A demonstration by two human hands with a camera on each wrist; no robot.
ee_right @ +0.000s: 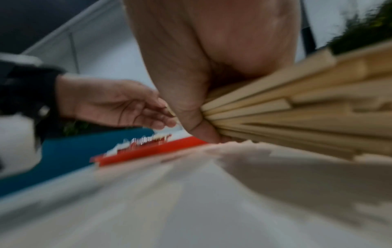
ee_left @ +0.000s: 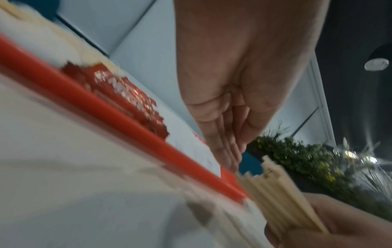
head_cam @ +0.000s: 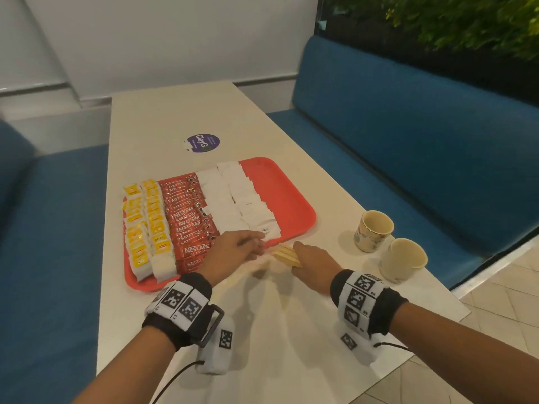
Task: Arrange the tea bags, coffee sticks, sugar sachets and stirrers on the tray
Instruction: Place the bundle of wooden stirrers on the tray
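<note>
At the near right corner of the tray, the right hand grips a bundle of wooden stirrers, fingers and thumb curled round them, with the bundle's free ends pointing toward the tray rim and lying low over the table. The left hand reaches across the same corner with its fingers extended and only loosely bent; the views show nothing clearly held in it, and its fingertips sit just beside the stirrer ends, at the nearest sugar sachet. On the tray, three groups are already set out in rows: yellow tea bags along the left side, red coffee sticks beside them, and white sugar sachets to the right of those. A bare red strip remains on the tray's right side, beyond the sachets. Judged from this layout, three of the four item groups are placed and the stirrers are the remaining step; that strip appears to be the space left for them. Off the tray, to its right, stand two paper cups, well apart from the hands and no obstruction. Beyond the tray's far edge lies a round purple sticker. Blue bench seating flanks the table. Nothing blocks the path to the strip, though the overlapping sachet edges lie close beside it and could be disturbed.
</note>
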